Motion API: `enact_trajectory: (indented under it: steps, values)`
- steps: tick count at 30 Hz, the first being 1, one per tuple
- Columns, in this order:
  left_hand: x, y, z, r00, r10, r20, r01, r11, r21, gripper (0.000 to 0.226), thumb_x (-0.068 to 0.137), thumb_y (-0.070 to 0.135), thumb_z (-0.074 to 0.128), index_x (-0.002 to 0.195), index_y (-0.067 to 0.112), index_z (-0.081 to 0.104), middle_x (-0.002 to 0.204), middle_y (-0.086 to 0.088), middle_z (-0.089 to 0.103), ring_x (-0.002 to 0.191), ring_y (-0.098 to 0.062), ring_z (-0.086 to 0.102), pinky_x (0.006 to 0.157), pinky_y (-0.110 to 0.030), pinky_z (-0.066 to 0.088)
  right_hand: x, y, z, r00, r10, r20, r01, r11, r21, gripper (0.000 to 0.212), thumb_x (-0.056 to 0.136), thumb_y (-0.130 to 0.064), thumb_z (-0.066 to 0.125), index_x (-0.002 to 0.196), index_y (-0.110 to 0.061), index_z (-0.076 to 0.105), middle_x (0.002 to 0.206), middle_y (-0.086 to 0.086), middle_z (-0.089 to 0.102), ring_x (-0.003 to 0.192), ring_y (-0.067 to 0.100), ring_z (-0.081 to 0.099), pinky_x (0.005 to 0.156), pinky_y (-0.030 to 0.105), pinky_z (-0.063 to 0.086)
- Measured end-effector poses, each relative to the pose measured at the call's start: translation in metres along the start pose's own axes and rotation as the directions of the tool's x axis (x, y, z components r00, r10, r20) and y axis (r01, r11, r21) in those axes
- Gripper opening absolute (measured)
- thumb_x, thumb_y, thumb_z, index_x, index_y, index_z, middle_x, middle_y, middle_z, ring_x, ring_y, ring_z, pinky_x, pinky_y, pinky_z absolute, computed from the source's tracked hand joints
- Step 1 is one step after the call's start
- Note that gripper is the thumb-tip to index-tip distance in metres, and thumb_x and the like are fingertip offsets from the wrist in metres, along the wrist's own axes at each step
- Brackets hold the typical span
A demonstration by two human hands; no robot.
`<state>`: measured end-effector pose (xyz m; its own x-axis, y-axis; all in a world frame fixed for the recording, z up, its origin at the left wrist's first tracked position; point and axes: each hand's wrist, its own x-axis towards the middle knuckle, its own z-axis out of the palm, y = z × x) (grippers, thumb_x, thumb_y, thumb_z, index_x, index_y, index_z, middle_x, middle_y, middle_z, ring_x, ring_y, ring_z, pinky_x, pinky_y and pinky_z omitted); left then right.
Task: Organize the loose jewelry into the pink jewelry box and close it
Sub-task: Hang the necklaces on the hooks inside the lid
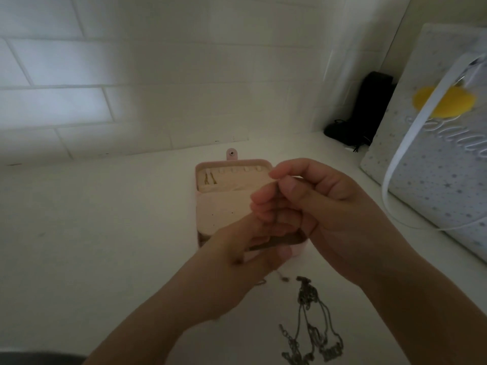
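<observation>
One gold chain [209, 178] inside open pink box [210, 209].

Dim, murky frame. Soft pale glow on the tiled wall [52, 101] at ten o'clock. My hands blur at centre. Counter [79, 233] grey, shadowless. Wide-angle bend curves tile lines at the edges. The chains [311, 325] at five o'clock are grainy.

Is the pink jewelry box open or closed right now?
Open. The pink jewelry box lies with its lid folded back, snap tab away from the person, lining exposed.
</observation>
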<state>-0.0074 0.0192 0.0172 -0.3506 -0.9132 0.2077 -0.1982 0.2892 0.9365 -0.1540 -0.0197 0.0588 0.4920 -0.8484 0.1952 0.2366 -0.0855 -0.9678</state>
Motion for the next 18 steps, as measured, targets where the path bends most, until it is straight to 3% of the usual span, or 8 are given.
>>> enact_trajectory:
  steps: [3,5,7,9,11,13,15,18]
  values:
    - [0.009,0.001,0.000,0.993,-0.107,-0.050,0.096,0.979,-0.181,0.012,0.084,0.028,0.056,0.089,0.025,0.067,0.075,0.006,0.072,0.079,-0.004,0.067,0.076,-0.015,0.050,0.002,0.001,-0.001,0.997,-0.012,-0.074,0.016,0.999,0.046,0.018,0.076,-0.022,0.051,0.078,-0.025,0.069,0.074,0.002,0.073,0.071,0.016,0.070,0.065,0.033,0.057]
    - [0.008,-0.001,-0.003,0.984,-0.171,-0.046,0.152,0.950,-0.273,0.014,0.084,0.029,0.058,0.080,0.022,0.069,0.058,0.004,0.064,0.060,-0.006,0.061,0.064,-0.015,0.050,0.002,0.003,-0.006,0.990,-0.012,-0.140,0.037,0.983,0.178,0.018,0.076,-0.017,0.050,0.080,-0.019,0.067,0.069,0.003,0.070,0.062,0.014,0.067,0.061,0.027,0.057]
    - [0.003,-0.006,-0.008,0.976,-0.214,-0.027,0.196,0.931,-0.309,0.016,0.083,0.027,0.059,0.075,0.020,0.071,0.051,0.005,0.058,0.050,-0.006,0.055,0.058,-0.018,0.049,0.002,0.006,-0.016,0.976,0.017,-0.217,0.045,0.960,0.275,0.015,0.078,-0.014,0.048,0.083,-0.016,0.063,0.063,0.002,0.066,0.049,0.010,0.058,0.051,0.022,0.053]
    - [-0.003,-0.011,-0.014,0.967,-0.256,-0.004,0.246,0.932,-0.266,0.018,0.078,0.027,0.055,0.072,0.023,0.072,0.047,0.006,0.054,0.046,-0.006,0.050,0.057,-0.019,0.049,0.000,0.011,-0.027,0.963,0.050,-0.265,0.024,0.963,0.267,0.015,0.081,-0.012,0.047,0.083,-0.016,0.062,0.060,0.001,0.061,0.042,0.007,0.046,0.041,0.018,0.044]
    - [-0.007,-0.016,-0.018,0.955,-0.297,0.013,0.290,0.923,-0.252,0.019,0.076,0.027,0.054,0.073,0.026,0.073,0.045,0.006,0.051,0.044,-0.007,0.046,0.055,-0.019,0.047,-0.005,0.016,-0.033,0.960,0.099,-0.261,-0.069,0.990,0.122,0.022,0.086,-0.007,0.045,0.081,-0.017,0.064,0.058,0.001,0.060,0.041,0.007,0.039,0.038,0.015,0.035]
    - [-0.009,-0.018,-0.020,0.945,-0.324,0.032,0.321,0.908,-0.268,0.020,0.075,0.025,0.054,0.072,0.027,0.073,0.046,0.004,0.053,0.044,-0.006,0.048,0.053,-0.018,0.046,-0.012,0.017,-0.032,0.970,0.167,-0.178,-0.202,0.960,-0.195,0.021,0.087,-0.012,0.050,0.079,-0.022,0.066,0.060,-0.002,0.062,0.042,0.005,0.040,0.040,0.012,0.034]
    - [-0.010,-0.019,-0.020,0.945,-0.323,0.049,0.324,0.906,-0.274,0.019,0.075,0.023,0.054,0.070,0.023,0.073,0.051,0.002,0.060,0.046,-0.007,0.053,0.051,-0.016,0.045,-0.015,0.017,-0.025,0.961,0.271,-0.056,-0.263,0.830,-0.492,0.007,0.077,-0.030,0.063,0.080,-0.026,0.068,0.064,-0.008,0.065,0.048,-0.001,0.049,0.049,0.009,0.040]
    - [-0.010,-0.019,-0.020,0.949,-0.312,0.040,0.311,0.912,-0.267,0.018,0.075,0.021,0.055,0.071,0.019,0.073,0.057,-0.001,0.065,0.049,-0.008,0.057,0.051,-0.016,0.046,-0.017,0.022,-0.019,0.943,0.331,0.025,-0.204,0.637,-0.744,0.015,0.072,-0.044,0.068,0.082,-0.033,0.069,0.067,-0.017,0.065,0.056,-0.005,0.052,0.057,0.008,0.042]
